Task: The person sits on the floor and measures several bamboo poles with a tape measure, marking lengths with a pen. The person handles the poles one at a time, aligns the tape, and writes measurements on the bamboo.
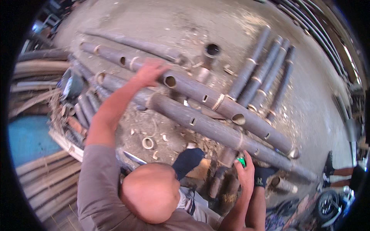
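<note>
Two long brown bamboo poles lie side by side in front of me, slanting down to the right. The farther pole (190,86) has large round holes, small slots and pale bands. Its neighbour, the nearer pole (175,107), shows small slots. My left hand (152,73), slightly blurred, reaches over the farther pole with its fingers stretched out beside a round hole. Below the nearer pole's right part, my right hand (245,168) is closed around a small green object (241,160), whose kind I cannot make out. My dark-socked foot (189,161) is near the nearer pole.
Several dark bamboo tubes (260,71) lie at right. An upright tube (208,57) stands beyond the poles. A knife blade (133,157) and a bamboo ring (147,143) lie nearby. Left are a grey bucket (72,84) and split bamboo (46,169). A motorcycle wheel (328,204) shows lower right.
</note>
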Demonstrator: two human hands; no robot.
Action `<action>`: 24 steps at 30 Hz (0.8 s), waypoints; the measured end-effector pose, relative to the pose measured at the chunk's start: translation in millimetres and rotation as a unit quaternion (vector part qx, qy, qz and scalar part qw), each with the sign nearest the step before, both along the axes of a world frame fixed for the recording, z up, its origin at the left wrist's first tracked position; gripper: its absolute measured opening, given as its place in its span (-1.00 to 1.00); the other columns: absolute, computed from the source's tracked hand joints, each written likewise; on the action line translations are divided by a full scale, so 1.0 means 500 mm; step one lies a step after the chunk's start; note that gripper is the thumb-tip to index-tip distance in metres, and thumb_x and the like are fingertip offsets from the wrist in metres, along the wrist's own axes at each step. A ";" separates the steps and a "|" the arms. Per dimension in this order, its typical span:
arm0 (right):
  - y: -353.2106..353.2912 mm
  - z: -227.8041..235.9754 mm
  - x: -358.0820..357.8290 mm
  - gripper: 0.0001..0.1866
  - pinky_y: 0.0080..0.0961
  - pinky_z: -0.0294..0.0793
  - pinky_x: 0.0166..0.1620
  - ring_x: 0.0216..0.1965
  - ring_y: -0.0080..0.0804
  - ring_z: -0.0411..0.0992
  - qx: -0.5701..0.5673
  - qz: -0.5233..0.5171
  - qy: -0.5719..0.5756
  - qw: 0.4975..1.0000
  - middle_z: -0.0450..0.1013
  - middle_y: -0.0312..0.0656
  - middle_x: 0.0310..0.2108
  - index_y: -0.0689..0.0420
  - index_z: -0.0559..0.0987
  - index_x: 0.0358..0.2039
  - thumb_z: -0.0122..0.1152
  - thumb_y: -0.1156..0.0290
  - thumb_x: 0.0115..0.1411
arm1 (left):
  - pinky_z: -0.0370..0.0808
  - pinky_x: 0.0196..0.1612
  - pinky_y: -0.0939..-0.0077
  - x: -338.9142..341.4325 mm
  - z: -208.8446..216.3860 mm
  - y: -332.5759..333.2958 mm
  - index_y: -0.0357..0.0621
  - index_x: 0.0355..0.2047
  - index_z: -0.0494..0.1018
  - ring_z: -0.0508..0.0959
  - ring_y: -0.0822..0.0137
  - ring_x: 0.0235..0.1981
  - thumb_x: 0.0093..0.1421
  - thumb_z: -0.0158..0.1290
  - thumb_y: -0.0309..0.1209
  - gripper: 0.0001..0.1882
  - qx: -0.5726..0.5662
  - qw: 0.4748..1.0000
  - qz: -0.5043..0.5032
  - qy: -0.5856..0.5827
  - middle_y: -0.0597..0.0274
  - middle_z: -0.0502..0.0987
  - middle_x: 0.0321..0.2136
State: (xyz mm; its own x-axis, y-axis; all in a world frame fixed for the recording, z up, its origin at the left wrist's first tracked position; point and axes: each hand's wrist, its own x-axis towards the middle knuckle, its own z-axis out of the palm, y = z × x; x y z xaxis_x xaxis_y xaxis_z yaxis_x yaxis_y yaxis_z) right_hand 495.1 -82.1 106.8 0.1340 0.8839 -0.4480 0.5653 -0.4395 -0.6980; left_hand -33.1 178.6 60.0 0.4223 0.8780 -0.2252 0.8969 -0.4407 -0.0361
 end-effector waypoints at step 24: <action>-0.130 -0.015 0.051 -0.25 -0.18 0.51 0.18 0.12 0.06 0.55 0.004 -0.089 -0.017 0.996 0.55 0.17 0.12 0.16 0.43 0.35 0.35 0.04 0.24 | 0.09 0.41 -0.46 -0.143 -0.015 0.029 0.17 0.53 0.08 0.28 -0.16 0.42 -0.11 0.49 -0.33 0.20 0.010 0.956 0.211 0.203 0.08 0.26 0.44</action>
